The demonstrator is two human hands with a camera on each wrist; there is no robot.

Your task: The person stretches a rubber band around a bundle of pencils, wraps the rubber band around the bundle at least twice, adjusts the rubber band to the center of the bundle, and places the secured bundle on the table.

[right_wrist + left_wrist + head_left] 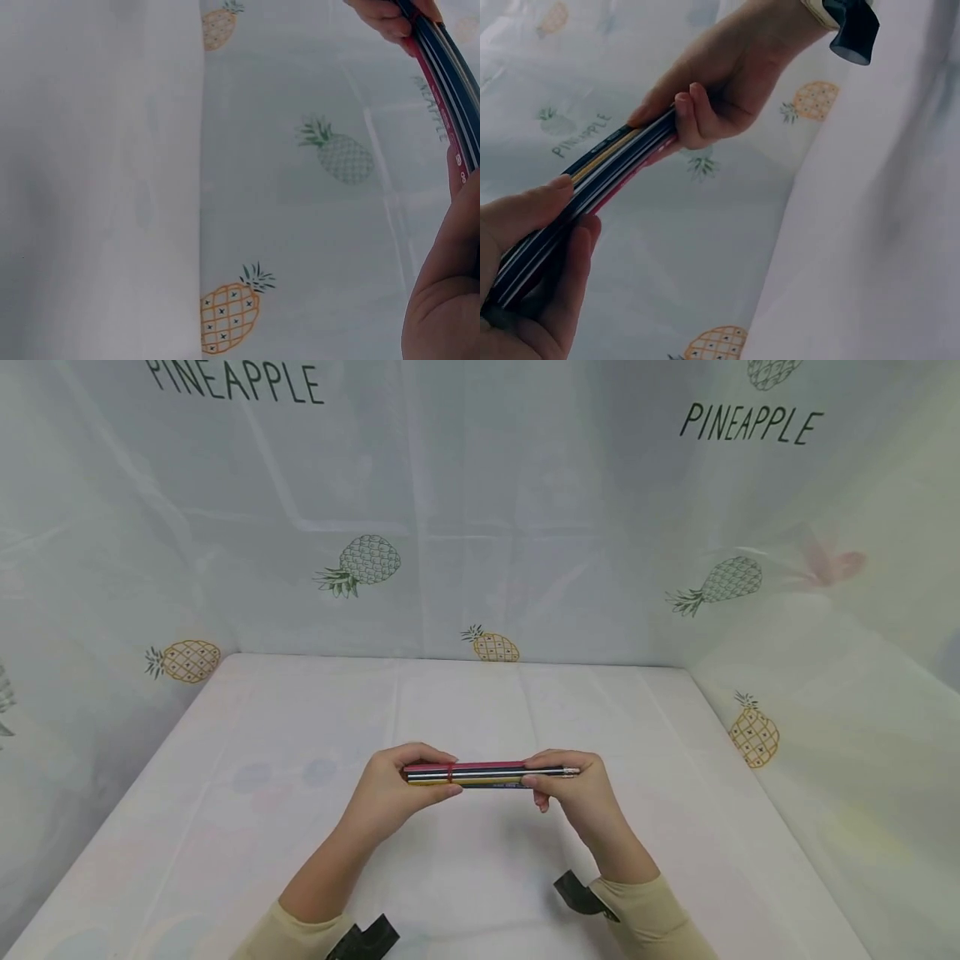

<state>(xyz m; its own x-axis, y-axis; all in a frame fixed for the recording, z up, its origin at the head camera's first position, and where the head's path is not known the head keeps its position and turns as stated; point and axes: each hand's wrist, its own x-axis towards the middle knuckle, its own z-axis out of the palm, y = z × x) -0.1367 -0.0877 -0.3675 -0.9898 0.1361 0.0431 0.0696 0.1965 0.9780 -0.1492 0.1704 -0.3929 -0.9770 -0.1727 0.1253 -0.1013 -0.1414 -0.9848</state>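
Note:
A bundle of pencils [491, 770], striped dark and white with a pink-red one and a yellow one, lies level across the middle of the head view. Near its left end a thin red band [451, 772] goes round it. My left hand [384, 795] grips that end between thumb and fingers. The right hand [588, 795] pinches the other end, where metal tips stick out. Both wrist views show the pencils [619, 165] stretching from one hand to the other. In the right wrist view, part of my right hand [450, 285] is cut off by the frame edge.
Below the hands spreads a white tabletop [300, 852] with faint shadows on it. A pale curtain [480, 527] printed with pineapples stands behind it and along both sides. Dark straps [585, 893] sit at the sleeve cuffs.

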